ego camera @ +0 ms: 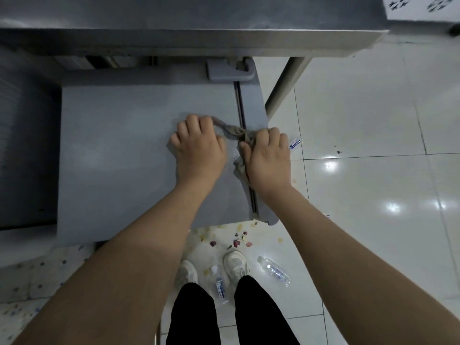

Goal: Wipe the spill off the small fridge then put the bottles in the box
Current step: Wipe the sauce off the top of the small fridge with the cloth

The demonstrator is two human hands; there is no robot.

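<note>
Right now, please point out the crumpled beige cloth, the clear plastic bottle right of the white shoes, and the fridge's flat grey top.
Crumpled beige cloth [230, 130]: head view, its twisted middle strand.
Clear plastic bottle [275, 271]: head view, middle of its body.
Flat grey fridge top [112, 150]: head view, bare left part.

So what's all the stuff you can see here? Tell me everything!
fridge: one, grey, its top under the hands
cloth: one, beige, over the fridge top, held between both hands
bottles: three, clear, on the floor: one right of the fridge, one between the shoes, one right of them
scraps: many, yellow and purple, floor before the fridge
table: one, steel, over the fridge
floor: one, white, tiled
shoes: two, white, on the floor
left hand: one, grips the cloth
right hand: one, grips the cloth
</note>
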